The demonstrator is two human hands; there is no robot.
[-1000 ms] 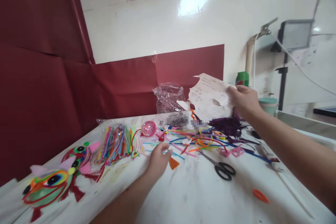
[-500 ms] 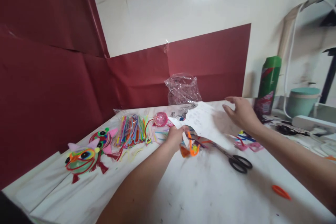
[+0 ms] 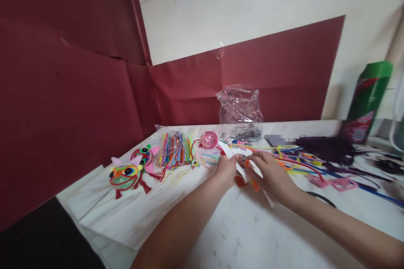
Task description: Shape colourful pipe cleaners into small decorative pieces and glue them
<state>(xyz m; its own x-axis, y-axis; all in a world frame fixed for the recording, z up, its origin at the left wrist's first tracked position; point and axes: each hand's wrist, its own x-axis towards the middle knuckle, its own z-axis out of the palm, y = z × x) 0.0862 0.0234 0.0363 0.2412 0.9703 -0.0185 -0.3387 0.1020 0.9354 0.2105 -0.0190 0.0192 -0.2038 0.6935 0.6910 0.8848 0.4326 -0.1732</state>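
My left hand (image 3: 227, 170) pinches a sheet of white paper (image 3: 226, 149) above the middle of the table. My right hand (image 3: 272, 173) has its bent fingers on the same sheet, close beside the left; its fingertips are partly hidden. Just below the fingers is an orange fuzzy piece (image 3: 241, 182); whether a hand touches it I cannot tell. A pair of black-handled scissors (image 3: 322, 196) lies mostly hidden behind my right forearm.
Left stand two decorated animal heads (image 3: 126, 176) and a bundle of colourful pipe cleaners (image 3: 176, 151). A pink clear ball (image 3: 208, 139) lies behind my hands, near a plastic bag (image 3: 240, 105). Loose pipe cleaners, pink frames (image 3: 344, 183) and a green spray can (image 3: 368, 101) are right.
My right hand has come left to meet my left hand at the paper. The paper has been drawn in between the hands, uncovering loose pipe cleaners. The view has shifted left.
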